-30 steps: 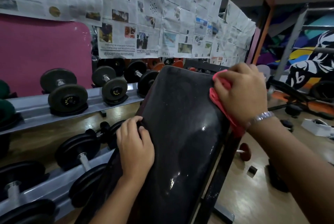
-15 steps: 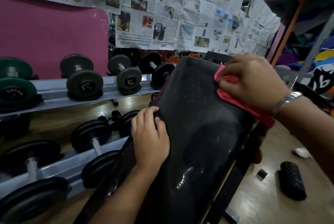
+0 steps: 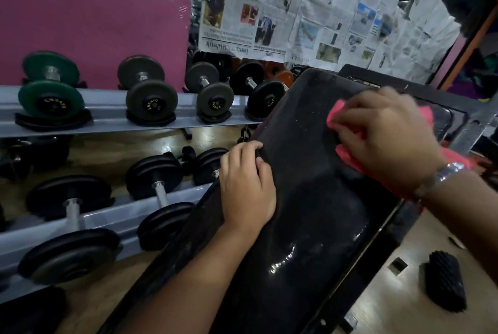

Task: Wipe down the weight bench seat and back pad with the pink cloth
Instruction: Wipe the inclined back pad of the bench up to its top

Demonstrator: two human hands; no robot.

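A dumbbell rack (image 3: 107, 118) lines the wall. The left hand (image 3: 246, 188) grips the edge of the firm, probably slick back pad (image 3: 310, 212). The right hand (image 3: 382, 139) clutches the soft, light pink cloth (image 3: 347, 154), bunched against the pad.

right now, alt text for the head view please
A person's right hand presses a pink cloth against the upper right of a black back pad while the left hand grips the pad's left edge. Dumbbells sit on a grey rack to the left, below a newspaper-covered wall.
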